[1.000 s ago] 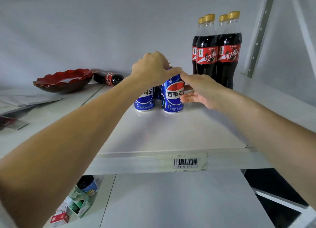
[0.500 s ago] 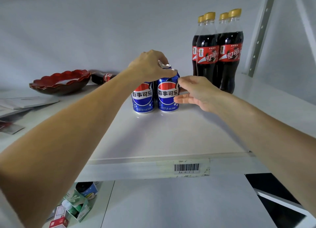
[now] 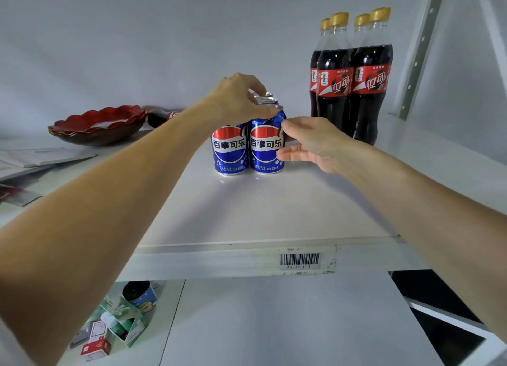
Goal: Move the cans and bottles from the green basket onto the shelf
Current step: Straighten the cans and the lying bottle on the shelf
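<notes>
Left hand (image 3: 236, 99): your fingers curled over the right-hand blue Pepsi can's (image 3: 266, 146) rim.
Right hand (image 3: 310, 143): your relaxed fingertips touched its side.
Shelf (image 3: 274, 209): white, carrying both cans.

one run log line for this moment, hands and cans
left hand: fingers on top of front right can | right hand: open, touching same can's side | cans upright on shelf | bottles standing behind right

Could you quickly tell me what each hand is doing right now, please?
Left hand: fingers curled over the top of the front right can, gripping its rim.
Right hand: open, fingertips touching that can's side.
</notes>
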